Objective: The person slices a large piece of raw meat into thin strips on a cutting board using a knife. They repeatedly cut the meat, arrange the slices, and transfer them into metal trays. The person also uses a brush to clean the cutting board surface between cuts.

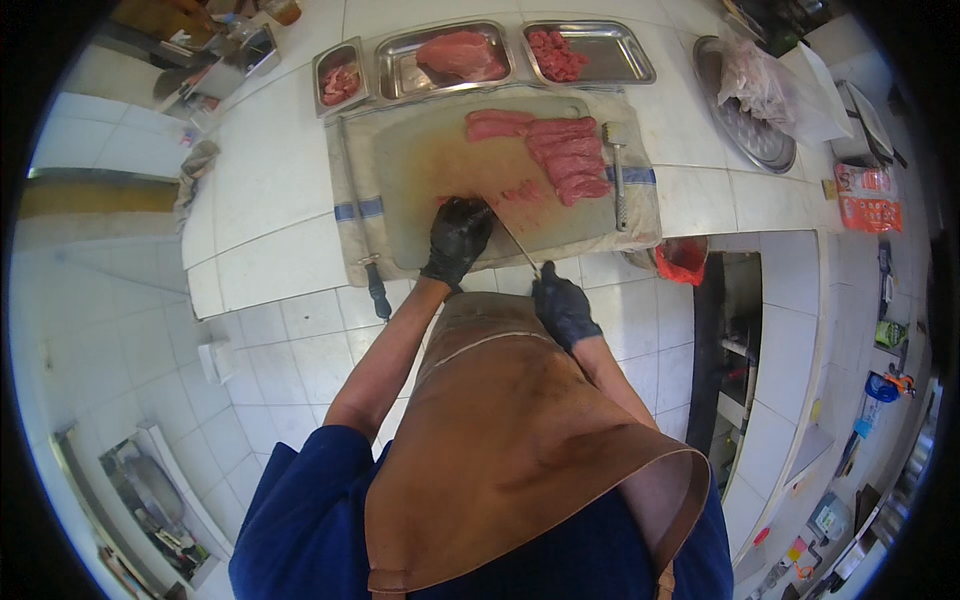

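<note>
My right hand (564, 306), in a black glove, is closed around the handle of a knife. The thin knife blade (517, 242) points up and left to the cutting board (420, 165). My left hand (460, 232), also black-gloved, presses on the board beside the blade tip with its fingers curled. A bit of red meat (444, 200) shows at its fingertips; the rest of what lies under it is hidden. Small meat scraps (523, 191) lie to the right. Several raw meat slices (568, 159) overlap at the board's upper right, next to another meat piece (499, 124).
A sharpening steel (358, 202) lies left of the board and a meat mallet (618, 176) right, both on a cloth (641, 202). Behind stand metal trays with a large meat piece (461, 56), meat cubes (555, 56) and trimmings (341, 82). An oval platter (772, 159) holds plastic bags.
</note>
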The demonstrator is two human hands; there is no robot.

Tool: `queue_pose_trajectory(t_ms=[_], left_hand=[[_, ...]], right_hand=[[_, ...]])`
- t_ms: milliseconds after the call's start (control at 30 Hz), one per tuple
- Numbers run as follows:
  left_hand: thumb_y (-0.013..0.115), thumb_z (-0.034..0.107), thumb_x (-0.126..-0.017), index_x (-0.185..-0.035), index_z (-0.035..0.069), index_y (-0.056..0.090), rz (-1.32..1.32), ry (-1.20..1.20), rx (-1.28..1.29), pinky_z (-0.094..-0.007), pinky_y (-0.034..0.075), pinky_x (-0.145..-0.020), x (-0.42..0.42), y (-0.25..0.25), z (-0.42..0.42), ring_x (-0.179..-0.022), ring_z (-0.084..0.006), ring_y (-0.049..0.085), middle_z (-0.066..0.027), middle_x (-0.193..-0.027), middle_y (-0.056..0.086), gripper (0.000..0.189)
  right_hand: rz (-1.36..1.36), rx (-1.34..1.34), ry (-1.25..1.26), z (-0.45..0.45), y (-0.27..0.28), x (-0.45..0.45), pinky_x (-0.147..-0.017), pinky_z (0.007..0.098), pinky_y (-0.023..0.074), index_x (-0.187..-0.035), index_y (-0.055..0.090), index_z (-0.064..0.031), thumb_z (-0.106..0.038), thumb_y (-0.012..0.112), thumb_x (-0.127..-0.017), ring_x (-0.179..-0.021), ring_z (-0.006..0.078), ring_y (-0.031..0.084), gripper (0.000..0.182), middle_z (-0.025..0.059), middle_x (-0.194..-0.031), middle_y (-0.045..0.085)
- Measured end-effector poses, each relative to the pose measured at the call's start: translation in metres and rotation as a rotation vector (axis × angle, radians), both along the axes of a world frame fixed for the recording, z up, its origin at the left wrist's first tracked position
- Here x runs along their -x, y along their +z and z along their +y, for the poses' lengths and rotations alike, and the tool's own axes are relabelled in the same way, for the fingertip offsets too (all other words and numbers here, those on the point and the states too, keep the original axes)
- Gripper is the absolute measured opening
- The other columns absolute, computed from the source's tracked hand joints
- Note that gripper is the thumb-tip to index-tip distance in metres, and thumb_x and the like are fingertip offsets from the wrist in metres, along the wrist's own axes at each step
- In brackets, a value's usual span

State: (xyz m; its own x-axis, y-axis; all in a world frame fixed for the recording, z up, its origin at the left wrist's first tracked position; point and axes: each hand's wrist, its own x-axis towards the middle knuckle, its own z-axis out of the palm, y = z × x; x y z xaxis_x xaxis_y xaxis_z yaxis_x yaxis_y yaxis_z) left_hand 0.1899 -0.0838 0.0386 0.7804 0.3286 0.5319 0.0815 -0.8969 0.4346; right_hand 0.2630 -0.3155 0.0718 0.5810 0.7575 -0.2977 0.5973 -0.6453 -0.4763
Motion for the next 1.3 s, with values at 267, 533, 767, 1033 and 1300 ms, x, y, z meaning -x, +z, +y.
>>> queue_pose_trajectory(t_ms=[267, 533, 767, 1033, 1300], left_hand=[[0.068, 0.011, -0.075, -0.089, 0.006, 0.068, 0.048, 0.082, 0.073, -0.0419, 0.051, -0.073, 0.000, 0.023, -0.001, -0.077, -0.0331, 0.065, -0.0130, -0.082, 0.067, 0.014], [0.069, 0.005, -0.089, -0.114, -0.003, 0.067, -0.098, 0.016, 1.794, -0.0300, 0.056, -0.081, 0.003, 0.040, 0.034, -0.099, -0.0188, 0.066, -0.0091, -0.107, 0.070, 0.027], [0.069, 0.006, -0.091, -0.119, -0.004, 0.064, -0.094, -0.155, 1.570, -0.0311, 0.057, -0.086, -0.006, 0.057, 0.029, -0.102, -0.0210, 0.066, -0.0145, -0.113, 0.069, 0.030], [0.065, 0.006, -0.094, -0.119, -0.003, 0.062, -0.085, -0.023, 1.719, -0.0372, 0.059, -0.089, 0.007, 0.055, 0.044, -0.101, -0.0272, 0.069, -0.0177, -0.113, 0.069, 0.027], [0.064, 0.006, -0.094, -0.123, -0.005, 0.058, -0.129, -0.044, 1.941, -0.0415, 0.058, -0.092, 0.016, 0.064, 0.057, -0.104, -0.0319, 0.068, -0.0224, -0.118, 0.066, 0.032]], right_hand=[[-0.009, -0.201, -0.087, 0.030, 0.002, -0.015, -0.060, 0.0549, 0.0502, -0.106, 0.052, -0.0042, -0.028, 0.053, -0.098, -0.071, 0.0461, 0.066, 0.025, 0.0267, -0.076, 0.067], [0.395, -0.443, -0.361, -0.013, 0.023, -0.017, -0.060, 0.0486, 0.0475, -0.104, 0.056, 0.0009, -0.024, 0.058, -0.098, -0.076, 0.0461, 0.065, 0.026, 0.0286, -0.079, 0.065], [0.507, -0.423, -0.521, -0.039, 0.022, -0.012, -0.055, 0.0412, 0.0459, -0.101, 0.057, -0.0012, -0.024, 0.058, -0.099, -0.059, 0.0273, 0.063, 0.023, 0.0177, -0.068, 0.062], [0.563, -0.363, -0.585, -0.052, 0.039, -0.007, -0.050, 0.0396, 0.0442, -0.101, 0.058, -0.0041, -0.024, 0.055, -0.100, -0.052, 0.0247, 0.060, 0.020, 0.0141, -0.065, 0.062], [0.498, -0.400, -0.535, -0.058, 0.018, -0.009, -0.062, 0.0427, 0.0498, -0.102, 0.058, -0.0040, -0.021, 0.054, -0.100, -0.071, 0.0356, 0.068, 0.018, 0.0192, -0.078, 0.068]])
